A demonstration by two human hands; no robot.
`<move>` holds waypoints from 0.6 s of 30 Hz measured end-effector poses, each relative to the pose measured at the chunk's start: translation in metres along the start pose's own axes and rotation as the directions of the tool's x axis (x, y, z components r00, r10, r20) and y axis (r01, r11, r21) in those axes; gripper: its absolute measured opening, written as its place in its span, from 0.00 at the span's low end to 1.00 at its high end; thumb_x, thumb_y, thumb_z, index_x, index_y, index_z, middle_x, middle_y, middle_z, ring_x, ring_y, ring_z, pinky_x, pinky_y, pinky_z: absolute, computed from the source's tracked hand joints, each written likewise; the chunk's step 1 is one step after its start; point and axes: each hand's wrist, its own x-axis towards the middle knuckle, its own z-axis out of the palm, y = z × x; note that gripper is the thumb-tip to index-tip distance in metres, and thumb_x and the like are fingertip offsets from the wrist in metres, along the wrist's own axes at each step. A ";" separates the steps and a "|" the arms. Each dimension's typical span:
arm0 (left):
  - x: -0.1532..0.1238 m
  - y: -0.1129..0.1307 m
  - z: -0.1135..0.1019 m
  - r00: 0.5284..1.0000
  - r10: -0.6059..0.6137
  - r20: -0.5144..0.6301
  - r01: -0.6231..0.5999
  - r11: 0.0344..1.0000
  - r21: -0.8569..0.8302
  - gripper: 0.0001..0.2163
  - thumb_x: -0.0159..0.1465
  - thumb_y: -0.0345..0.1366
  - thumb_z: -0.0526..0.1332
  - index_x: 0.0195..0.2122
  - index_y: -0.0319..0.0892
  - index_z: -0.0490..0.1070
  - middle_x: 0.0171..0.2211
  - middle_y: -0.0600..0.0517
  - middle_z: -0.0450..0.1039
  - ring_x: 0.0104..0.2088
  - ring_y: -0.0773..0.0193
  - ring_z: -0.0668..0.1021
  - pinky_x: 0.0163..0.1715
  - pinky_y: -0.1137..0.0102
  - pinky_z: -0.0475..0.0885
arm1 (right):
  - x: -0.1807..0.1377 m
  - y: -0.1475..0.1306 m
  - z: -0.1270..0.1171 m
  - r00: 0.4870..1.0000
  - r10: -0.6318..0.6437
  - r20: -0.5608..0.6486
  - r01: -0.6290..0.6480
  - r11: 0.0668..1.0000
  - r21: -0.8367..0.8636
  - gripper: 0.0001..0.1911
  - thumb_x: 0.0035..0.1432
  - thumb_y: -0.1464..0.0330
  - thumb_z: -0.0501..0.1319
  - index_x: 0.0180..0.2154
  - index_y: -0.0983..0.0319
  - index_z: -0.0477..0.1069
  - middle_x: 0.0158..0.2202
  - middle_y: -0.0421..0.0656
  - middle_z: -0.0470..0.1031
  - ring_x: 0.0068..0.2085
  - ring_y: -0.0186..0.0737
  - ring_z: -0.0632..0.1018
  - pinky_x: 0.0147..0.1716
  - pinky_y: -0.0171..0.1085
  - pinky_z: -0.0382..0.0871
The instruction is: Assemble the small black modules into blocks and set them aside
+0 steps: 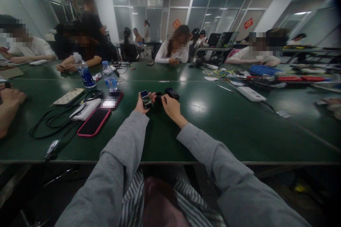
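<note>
A small green circuit board with a dark screen (pixel 145 98) rests in my left hand (pixel 139 106), whose fingers are curled around its edges. Close by on the right, my right hand (pixel 172 109) has its thumb and fingers pinched together at a small black piece (pixel 159 97), too dark to make out its kind. A black box-shaped thing (pixel 173 93) lies just behind the right hand's knuckles on the green table (pixel 213 127).
On the left are a phone with a pink edge (pixel 94 122), a white power strip (pixel 85 109), black cables, a dotted phone case (pixel 68 97) and two water bottles (pixel 84 72). At right lie another power strip (pixel 251 94) and a blue basket (pixel 262 70). Several people sit around the table.
</note>
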 end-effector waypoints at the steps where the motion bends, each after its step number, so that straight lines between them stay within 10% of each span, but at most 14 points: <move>1: 0.000 0.000 0.000 1.000 -0.003 0.006 0.003 1.000 0.011 0.27 0.68 0.55 0.44 0.51 0.38 0.69 0.47 0.41 0.77 0.44 0.60 0.80 0.36 0.70 0.76 | 0.000 0.001 0.002 1.000 0.013 0.014 -0.013 1.000 -0.003 0.22 0.69 0.55 0.43 0.44 0.59 0.70 0.35 0.48 0.76 0.35 0.44 0.77 0.37 0.40 0.68; 18: 0.000 -0.001 0.006 0.995 -0.098 0.029 0.094 0.988 0.121 0.29 0.66 0.57 0.47 0.46 0.36 0.73 0.33 0.44 0.79 0.34 0.61 0.81 0.37 0.68 0.76 | -0.006 -0.021 0.000 0.962 -0.253 -0.103 0.271 0.930 0.249 0.16 0.66 0.67 0.47 0.51 0.59 0.67 0.48 0.48 0.67 0.50 0.43 0.70 0.51 0.43 0.67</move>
